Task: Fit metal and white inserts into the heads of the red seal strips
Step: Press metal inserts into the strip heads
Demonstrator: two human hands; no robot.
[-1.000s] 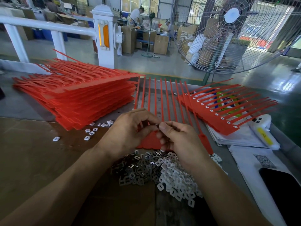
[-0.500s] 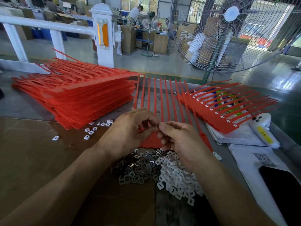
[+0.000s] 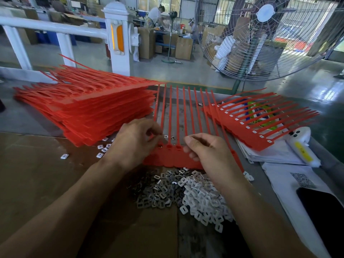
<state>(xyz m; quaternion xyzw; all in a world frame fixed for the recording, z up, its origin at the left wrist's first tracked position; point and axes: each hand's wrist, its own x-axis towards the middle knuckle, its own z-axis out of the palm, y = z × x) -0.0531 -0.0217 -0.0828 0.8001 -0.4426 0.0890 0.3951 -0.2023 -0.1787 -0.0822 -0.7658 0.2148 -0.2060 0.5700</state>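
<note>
A sheet of red seal strips [image 3: 173,159] lies in front of me, heads toward me and tails pointing away. My left hand [image 3: 135,140] sits at the sheet's left heads, thumb and forefinger pinching a small insert [image 3: 165,136] at a head. A second insert [image 3: 173,137] lies just to its right between the strips. My right hand [image 3: 206,151] rests its loosely curled fingers on the sheet's head band, and I see nothing in it. Below the sheet lie a pile of metal inserts [image 3: 156,192] and a pile of white inserts [image 3: 202,202].
A tall stack of red strip sheets [image 3: 89,112] fills the left. More sheets with white inserts fitted [image 3: 247,125] lie fanned at right over papers [image 3: 275,155]. A white glue bottle [image 3: 301,146] and a dark phone [image 3: 323,211] lie at right. Loose white inserts [image 3: 101,148] dot the cardboard.
My hands, pinched together over an insert before, have parted. The left stayed at the left heads with the insert; the right drew back to the right along the head band.
</note>
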